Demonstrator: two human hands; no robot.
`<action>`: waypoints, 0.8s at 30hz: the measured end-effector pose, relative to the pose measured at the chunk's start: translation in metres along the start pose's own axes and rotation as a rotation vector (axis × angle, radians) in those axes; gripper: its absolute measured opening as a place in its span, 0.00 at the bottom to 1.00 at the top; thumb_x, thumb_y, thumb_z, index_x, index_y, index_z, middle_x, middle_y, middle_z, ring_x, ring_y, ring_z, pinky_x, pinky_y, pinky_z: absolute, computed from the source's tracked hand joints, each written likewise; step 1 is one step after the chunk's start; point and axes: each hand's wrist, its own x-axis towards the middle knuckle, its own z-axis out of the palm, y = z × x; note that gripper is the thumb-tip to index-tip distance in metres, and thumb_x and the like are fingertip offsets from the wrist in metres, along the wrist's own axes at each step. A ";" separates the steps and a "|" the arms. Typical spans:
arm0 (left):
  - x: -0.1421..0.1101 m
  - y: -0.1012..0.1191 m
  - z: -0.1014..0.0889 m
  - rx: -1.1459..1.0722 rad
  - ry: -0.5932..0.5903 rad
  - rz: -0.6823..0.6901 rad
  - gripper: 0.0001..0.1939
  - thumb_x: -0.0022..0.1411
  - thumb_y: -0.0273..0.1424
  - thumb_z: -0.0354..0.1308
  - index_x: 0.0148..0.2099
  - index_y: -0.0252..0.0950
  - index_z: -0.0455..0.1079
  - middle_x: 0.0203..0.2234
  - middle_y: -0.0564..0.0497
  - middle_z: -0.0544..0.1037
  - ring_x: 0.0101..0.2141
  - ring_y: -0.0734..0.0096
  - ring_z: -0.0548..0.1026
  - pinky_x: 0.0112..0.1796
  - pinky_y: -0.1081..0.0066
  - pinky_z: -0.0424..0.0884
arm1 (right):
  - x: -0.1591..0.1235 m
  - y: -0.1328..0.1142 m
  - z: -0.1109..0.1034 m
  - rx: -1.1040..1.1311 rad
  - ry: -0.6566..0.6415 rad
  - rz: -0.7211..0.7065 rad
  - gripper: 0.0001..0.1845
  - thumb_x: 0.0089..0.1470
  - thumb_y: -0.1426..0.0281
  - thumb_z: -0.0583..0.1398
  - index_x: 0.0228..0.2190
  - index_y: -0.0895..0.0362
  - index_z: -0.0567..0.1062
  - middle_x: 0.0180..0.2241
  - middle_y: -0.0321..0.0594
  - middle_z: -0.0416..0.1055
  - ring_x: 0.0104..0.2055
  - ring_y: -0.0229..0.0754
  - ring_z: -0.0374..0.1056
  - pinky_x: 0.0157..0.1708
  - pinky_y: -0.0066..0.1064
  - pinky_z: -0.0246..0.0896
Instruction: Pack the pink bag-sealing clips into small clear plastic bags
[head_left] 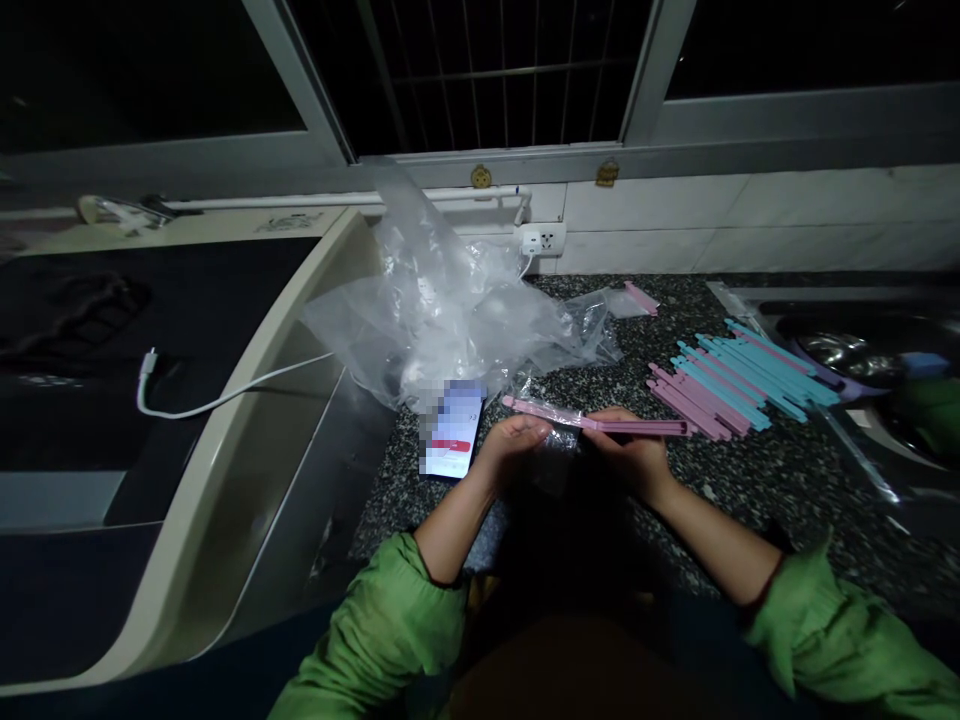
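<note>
You are holding a small bundle of pink strips [637,427] nearly level above the desk [397,510], with a clear wrapper [551,410] lying around its left part. Your left hand [512,447] is grasping the wrapped part in a thumb-and-finger grip, and your right hand [634,457] is grasping the strips near their middle, so their right ends are sticking out past that grip. You are probably supporting both sides so the thin film is not sliding and the strips are not spreading; how many you are holding, you cannot tell from here.

To your right, loose pink strips [694,408] and blue strips [739,370] are lying in a slanting, overlapping row, likely for easy reach. Their far ends are coming close to the sink [780,308], where a piece could be slipping in. Ahead, a large crumpled plastic bag [465,310] is crowding the desk, and a lit phone [452,432] is lying just beside your left hand, limiting room there. A white cable [247,384] is trailing over the appliance [300,300] at your left, well apart from your hands
</note>
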 end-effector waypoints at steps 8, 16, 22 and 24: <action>0.008 -0.006 -0.009 0.013 -0.112 -0.017 0.17 0.42 0.41 0.65 0.28 0.31 0.71 0.13 0.57 0.64 0.15 0.82 0.57 0.19 0.75 0.49 | -0.003 0.000 0.001 0.030 -0.049 -0.028 0.10 0.45 0.60 0.61 0.24 0.54 0.74 0.25 0.37 0.72 0.28 0.41 0.68 0.32 0.35 0.65; 0.004 -0.001 -0.005 0.066 -0.075 -0.017 0.21 0.39 0.45 0.65 0.21 0.31 0.65 0.10 0.59 0.59 0.14 0.85 0.53 0.19 0.75 0.42 | -0.002 -0.001 0.000 -0.007 -0.073 -0.027 0.08 0.45 0.63 0.61 0.25 0.55 0.74 0.25 0.38 0.72 0.28 0.40 0.67 0.31 0.33 0.64; 0.003 0.002 0.000 0.067 -0.024 -0.018 0.21 0.34 0.44 0.67 0.22 0.30 0.67 0.12 0.58 0.61 0.16 0.83 0.57 0.20 0.75 0.46 | -0.002 -0.001 0.000 -0.021 -0.077 -0.049 0.09 0.46 0.63 0.61 0.25 0.56 0.74 0.25 0.39 0.72 0.28 0.39 0.68 0.30 0.32 0.64; 0.003 0.003 0.001 0.064 -0.020 -0.011 0.21 0.35 0.43 0.67 0.20 0.31 0.67 0.12 0.59 0.60 0.16 0.83 0.56 0.20 0.75 0.47 | -0.002 -0.001 0.001 -0.044 -0.076 -0.085 0.09 0.47 0.63 0.60 0.25 0.55 0.74 0.25 0.39 0.72 0.29 0.40 0.68 0.31 0.33 0.65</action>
